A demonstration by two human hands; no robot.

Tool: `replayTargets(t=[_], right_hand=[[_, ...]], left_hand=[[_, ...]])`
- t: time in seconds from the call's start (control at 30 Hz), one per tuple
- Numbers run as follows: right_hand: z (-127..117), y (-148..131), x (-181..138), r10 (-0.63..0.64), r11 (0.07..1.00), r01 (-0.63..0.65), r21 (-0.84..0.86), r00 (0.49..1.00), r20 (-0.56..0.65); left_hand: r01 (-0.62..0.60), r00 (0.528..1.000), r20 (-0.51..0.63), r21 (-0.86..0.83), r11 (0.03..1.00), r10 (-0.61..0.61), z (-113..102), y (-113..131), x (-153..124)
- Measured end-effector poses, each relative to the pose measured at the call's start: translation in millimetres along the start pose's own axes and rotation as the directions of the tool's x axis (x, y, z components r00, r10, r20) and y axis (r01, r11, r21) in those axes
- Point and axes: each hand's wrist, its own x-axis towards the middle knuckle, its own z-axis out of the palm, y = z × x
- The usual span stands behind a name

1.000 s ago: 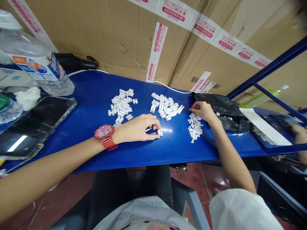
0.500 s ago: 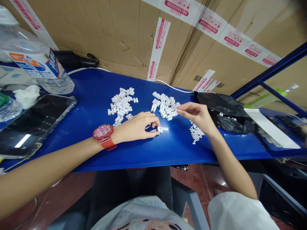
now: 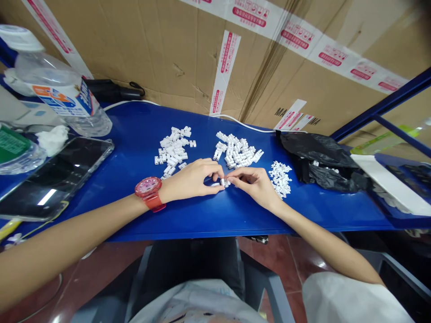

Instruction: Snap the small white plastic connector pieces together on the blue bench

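My left hand (image 3: 193, 178), with a red watch (image 3: 148, 190) on its wrist, rests on the blue table (image 3: 134, 211) and pinches a small white plastic part (image 3: 222, 182). My right hand (image 3: 254, 184) meets it fingertip to fingertip, its fingers pinched on a tiny white piece pressed against that part. Three heaps of white parts lie beyond the hands: a left heap (image 3: 173, 150), a middle heap (image 3: 237, 154) and a right heap of smaller pieces (image 3: 280, 177).
A black plastic bag (image 3: 319, 161) lies at the right, a white sheet (image 3: 387, 184) past it. At the left are a phone (image 3: 54, 177), a water bottle (image 3: 57, 94) and a crumpled tissue (image 3: 52, 138). Cardboard boxes (image 3: 215, 54) wall the table's back, with a white cable (image 3: 235, 121) along them.
My right hand left the right heap, passed over the middle heap and came in to my left hand's fingertips. The left hand stayed put with its part.
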Motion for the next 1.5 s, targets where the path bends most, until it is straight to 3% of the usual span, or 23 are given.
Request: replayTargets(t=[0.33,0.5,0.63,0.7,0.77,0.87,0.97,1.07,1.13,1.17,1.3,1.43,1.5], right_hand=[[9,0,-3,-0.038,0.994,0.028,-0.110,0.996,-0.085],[10,1,-2,-0.148,0.970,0.133,-0.204,0.987,-0.059],[6,0,-8,-0.438,0.825,0.371,-0.425,0.897,-0.067],[6,-1,-12,-0.524,0.720,0.475,-0.506,0.850,0.051],[7,-1,-15,-0.527,0.638,0.511,-0.576,0.835,0.157],[8,0,-14,-0.479,0.542,0.428,-0.723,0.864,0.152],[-11,4,-9,-0.452,0.500,0.337,-0.798,0.887,0.091],[-56,15,-7,-0.412,0.541,0.159,-0.826,0.906,-0.095],[-91,25,-6,-0.303,0.566,-0.033,-0.824,0.921,-0.246],[-107,29,-6,-0.214,0.575,-0.097,-0.812,0.941,-0.264],[-135,43,0,0.012,0.622,-0.108,-0.775,0.992,-0.129],[-125,45,8,0.054,0.590,-0.109,-0.800,0.994,-0.096],[-118,41,10,0.034,0.601,-0.090,-0.795,0.996,-0.086]], left_hand=[[0.016,1.000,0.020,0.001,1.000,-0.016,1,0,0],[-0.017,0.996,0.087,0.081,0.997,0.010,-12,2,0],[-0.035,0.998,0.064,0.204,0.978,0.022,-50,-5,-7],[0.009,0.997,0.075,0.237,0.971,-0.028,-68,-12,-12],[0.062,0.987,0.130,0.244,0.968,-0.096,-78,-18,-17],[0.081,0.967,0.220,0.211,0.974,-0.128,-78,-22,-19],[0.065,0.967,0.230,0.177,0.982,-0.105,-66,-21,-16],[0.064,0.985,0.148,0.158,0.985,-0.088,-44,-13,-10],[0.070,0.994,0.067,0.146,0.987,-0.081,-28,-6,-7],[0.075,0.996,0.044,0.140,0.987,-0.082,-20,-1,-5],[0.027,0.999,0.020,0.115,0.993,-0.030,-9,12,-4],[-0.064,0.983,0.173,0.032,0.997,0.058,-19,7,-8],[-0.079,0.978,0.195,0.014,0.997,0.075,-22,3,-8]])
